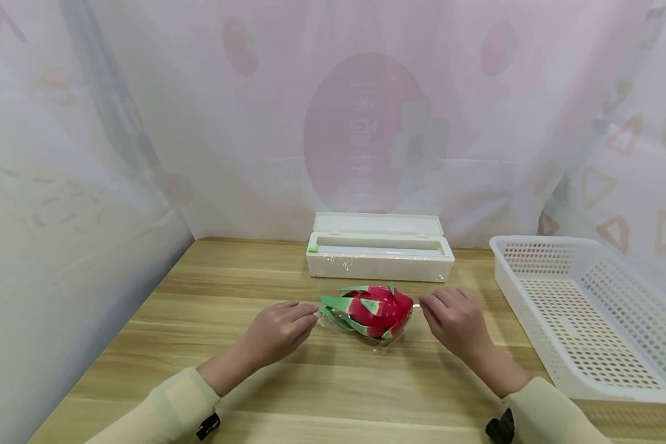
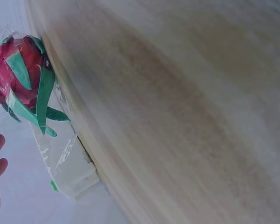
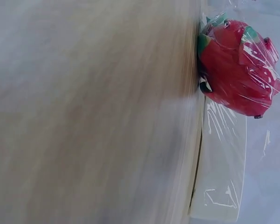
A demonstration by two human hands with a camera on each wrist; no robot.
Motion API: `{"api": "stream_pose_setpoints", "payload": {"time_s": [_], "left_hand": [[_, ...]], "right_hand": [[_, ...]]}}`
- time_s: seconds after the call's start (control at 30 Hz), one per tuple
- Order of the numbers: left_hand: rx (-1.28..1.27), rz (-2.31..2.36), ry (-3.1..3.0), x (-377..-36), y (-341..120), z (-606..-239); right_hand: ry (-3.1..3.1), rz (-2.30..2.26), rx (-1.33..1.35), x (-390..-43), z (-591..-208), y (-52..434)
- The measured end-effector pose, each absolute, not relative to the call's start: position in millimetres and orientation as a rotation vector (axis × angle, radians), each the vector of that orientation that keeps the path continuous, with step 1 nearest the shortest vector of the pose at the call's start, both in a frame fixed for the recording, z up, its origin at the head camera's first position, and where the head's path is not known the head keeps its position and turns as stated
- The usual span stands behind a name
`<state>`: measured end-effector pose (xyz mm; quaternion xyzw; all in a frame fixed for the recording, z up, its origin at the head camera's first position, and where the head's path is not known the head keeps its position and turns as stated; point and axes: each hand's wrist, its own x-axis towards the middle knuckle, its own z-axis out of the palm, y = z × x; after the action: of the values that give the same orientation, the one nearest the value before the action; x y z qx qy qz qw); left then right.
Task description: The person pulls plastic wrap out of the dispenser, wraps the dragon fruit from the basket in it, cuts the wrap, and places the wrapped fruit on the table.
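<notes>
Hands (image 1: 277, 330) (image 1: 456, 322) flanking wrapped dragon fruit (image 1: 373, 309)

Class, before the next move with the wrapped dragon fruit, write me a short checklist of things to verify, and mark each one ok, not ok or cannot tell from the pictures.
1. Dragon fruit lies on the table between both hands: ok.
2. Cling film covers the fruit: ok on the sides shown; underside cannot tell.
3. Left hand pinches the film end at the leafy tip: ok.
4. Right hand holds the other film end: cannot tell, the fingertips hide it.
5. Film dispenser box stands behind the fruit, lid open: ok.
6. White basket at the right sits within reach: ok, likely.
</notes>
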<state>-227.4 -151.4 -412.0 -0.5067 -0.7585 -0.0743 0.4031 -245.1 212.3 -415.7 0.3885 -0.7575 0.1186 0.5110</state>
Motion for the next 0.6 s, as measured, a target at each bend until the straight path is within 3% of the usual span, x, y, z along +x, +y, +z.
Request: {"api": "stream_pose_setpoints", "payload": {"time_s": [0.6], "left_hand": [[-1.252,-0.186,-1.919,-226,-153,-414]], "right_hand": [[-1.990,0.354,1.056,-253,-420,190]]}}
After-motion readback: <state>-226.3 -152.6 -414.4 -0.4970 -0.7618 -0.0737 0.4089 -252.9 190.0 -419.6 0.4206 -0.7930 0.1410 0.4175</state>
